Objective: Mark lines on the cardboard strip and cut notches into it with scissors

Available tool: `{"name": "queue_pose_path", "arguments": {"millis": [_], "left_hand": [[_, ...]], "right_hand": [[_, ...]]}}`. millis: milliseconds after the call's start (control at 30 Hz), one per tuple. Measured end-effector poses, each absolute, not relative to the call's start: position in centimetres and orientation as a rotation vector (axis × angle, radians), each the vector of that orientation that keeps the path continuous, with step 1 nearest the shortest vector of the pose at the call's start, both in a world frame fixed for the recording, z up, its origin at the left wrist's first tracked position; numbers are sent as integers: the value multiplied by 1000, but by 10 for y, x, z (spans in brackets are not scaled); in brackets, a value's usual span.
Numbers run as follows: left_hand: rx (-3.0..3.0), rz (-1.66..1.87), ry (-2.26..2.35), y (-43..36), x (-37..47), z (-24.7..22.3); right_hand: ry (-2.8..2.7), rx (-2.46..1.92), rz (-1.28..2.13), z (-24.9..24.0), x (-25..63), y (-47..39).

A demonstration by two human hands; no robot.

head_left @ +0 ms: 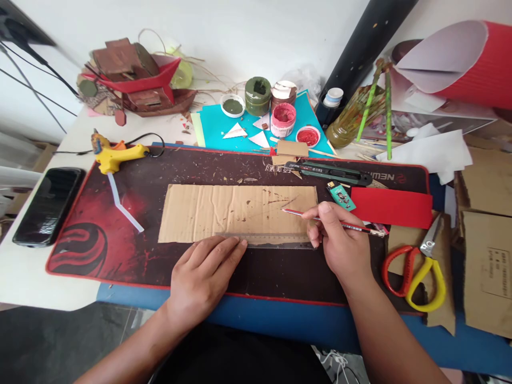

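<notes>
A rectangular piece of corrugated cardboard [236,213], creased and stained, lies on the dark desk mat. Along its near edge rests a clear ruler [276,238]. My left hand [204,272] lies palm down, fingers stretched out, with the fingertips pressing on the ruler's left part. In my right hand [340,240] a pencil [293,212] is pinched, its tip pointing left just over the cardboard's right side. Whether the tip touches the surface, I cannot tell. The lower fingers of that hand are by the ruler's right end.
A yellow glue gun [120,154] and black phone [48,207] lie left. Behind are a utility knife [332,173], paint jars [258,96] and a model boat [140,85]. Right are a lighter [341,196], red card [392,207] and scissors [414,274].
</notes>
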State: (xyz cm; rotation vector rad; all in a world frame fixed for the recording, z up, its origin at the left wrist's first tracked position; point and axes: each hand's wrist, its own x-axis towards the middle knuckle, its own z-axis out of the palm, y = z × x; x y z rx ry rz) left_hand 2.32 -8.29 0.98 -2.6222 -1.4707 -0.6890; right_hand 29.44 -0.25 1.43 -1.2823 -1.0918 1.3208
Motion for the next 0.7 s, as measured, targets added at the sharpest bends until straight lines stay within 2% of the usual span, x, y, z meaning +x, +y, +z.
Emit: {"name": "queue_pose_path", "arguments": {"millis": [700], "left_hand": [[-2633,-711,-1477,-83,23,10]], "right_hand": [[-1059,-1299,1326,15,293,-3]]}}
